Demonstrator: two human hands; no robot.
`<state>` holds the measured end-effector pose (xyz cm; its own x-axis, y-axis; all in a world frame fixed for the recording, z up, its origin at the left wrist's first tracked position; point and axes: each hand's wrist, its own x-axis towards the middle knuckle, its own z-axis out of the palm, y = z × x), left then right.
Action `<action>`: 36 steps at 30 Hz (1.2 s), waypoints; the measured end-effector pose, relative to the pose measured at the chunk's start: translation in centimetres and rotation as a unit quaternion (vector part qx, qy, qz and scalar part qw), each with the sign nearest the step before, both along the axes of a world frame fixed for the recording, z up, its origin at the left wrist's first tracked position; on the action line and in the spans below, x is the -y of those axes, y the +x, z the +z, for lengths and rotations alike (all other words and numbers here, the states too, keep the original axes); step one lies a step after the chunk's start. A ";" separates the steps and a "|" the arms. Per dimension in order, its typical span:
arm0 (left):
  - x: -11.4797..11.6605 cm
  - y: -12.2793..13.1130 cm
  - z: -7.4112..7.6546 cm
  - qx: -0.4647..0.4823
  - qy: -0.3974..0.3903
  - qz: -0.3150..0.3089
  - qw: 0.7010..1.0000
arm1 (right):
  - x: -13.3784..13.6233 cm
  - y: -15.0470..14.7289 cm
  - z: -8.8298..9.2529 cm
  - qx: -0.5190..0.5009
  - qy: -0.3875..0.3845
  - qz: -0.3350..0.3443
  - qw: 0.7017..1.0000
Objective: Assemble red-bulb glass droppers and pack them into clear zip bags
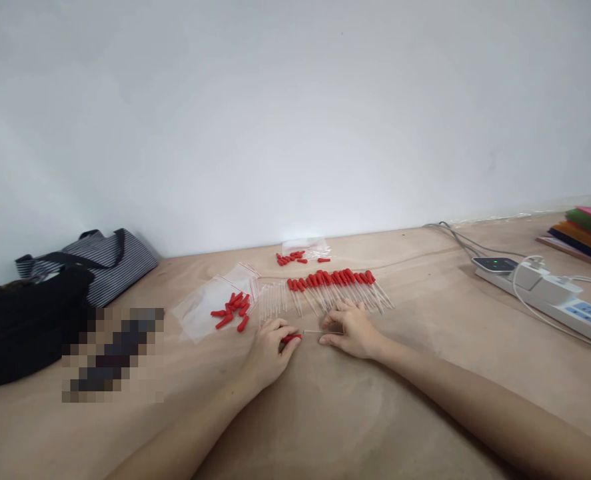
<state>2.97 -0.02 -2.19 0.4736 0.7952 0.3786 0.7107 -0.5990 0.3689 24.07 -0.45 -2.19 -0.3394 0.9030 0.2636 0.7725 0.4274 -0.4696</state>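
Note:
My left hand (269,348) is closed in a pinch on a red rubber bulb (291,338). My right hand (351,330) pinches the other end of a thin clear glass tube (314,332) that runs between the two hands, low over the brown table (325,413). Just beyond my fingers lies a row of several finished droppers with red bulbs (338,281). Bare glass tubes (272,298) lie to the left of that row. Loose red bulbs (232,311) sit on a clear zip bag (202,308).
A second clear bag with red bulbs (302,253) lies near the wall. A striped bag (100,261) and a black bag (20,320) stand at the left. At the right are a white power strip (555,297) with cables and a stack of coloured sheets (588,230).

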 end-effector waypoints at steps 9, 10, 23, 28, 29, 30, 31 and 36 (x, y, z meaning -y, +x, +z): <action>-0.1 0.8 0.3 0.057 -0.040 0.016 0.997 | 0.3 -1.0 -1.1 -0.009 0.059 -0.026 0.998; -0.1 0.9 0.3 0.063 -0.039 0.015 0.997 | 0.4 -1.0 -1.2 -0.010 0.066 -0.035 0.997; 0.2 0.9 0.1 0.146 -0.071 0.019 0.987 | 1.6 -1.3 -0.2 -0.047 0.068 0.021 0.996; 0.4 1.0 0.0 0.148 -0.047 0.008 0.988 | 1.9 -1.3 0.3 -0.051 0.051 0.037 0.997; 0.5 1.0 0.0 0.144 -0.039 0.007 0.989 | 1.8 -1.3 0.3 -0.049 0.050 0.040 0.997; 0.5 0.9 -0.1 0.136 -0.032 0.006 0.990 | 1.8 -1.2 0.3 -0.045 0.053 0.045 0.997; 0.6 0.9 -0.1 0.127 -0.025 0.005 0.992 | 1.7 -1.2 0.2 -0.039 0.057 0.051 0.996; 0.8 0.9 -0.1 0.080 0.013 0.005 0.997 | 1.6 -1.1 0.0 -0.007 0.105 0.058 0.993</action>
